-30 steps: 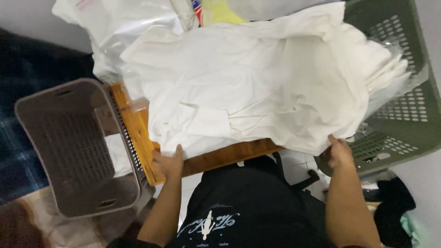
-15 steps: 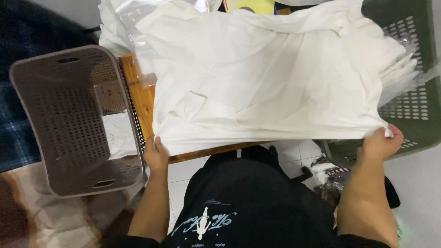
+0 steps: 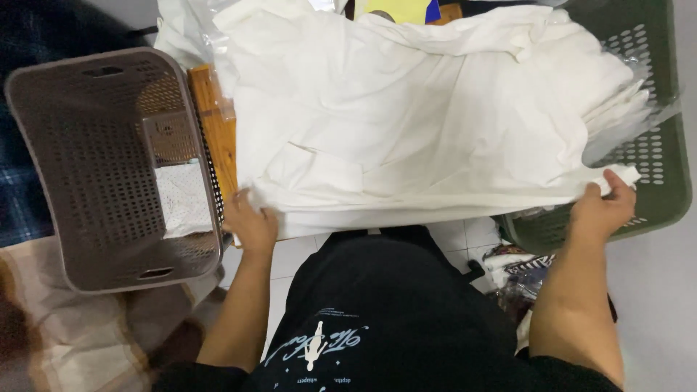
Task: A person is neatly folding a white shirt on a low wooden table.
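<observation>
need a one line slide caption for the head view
Left hand and right hand hold a white garment by its near edge over a wooden table, between two baskets.

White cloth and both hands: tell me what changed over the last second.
The right hand swung outward to the cloth's right corner and grips it in front of the green basket; the left hand holds the left corner. The white cloth got pulled wider and flatter, its near edge now straight. The brown basket and wooden table stayed put.
</observation>
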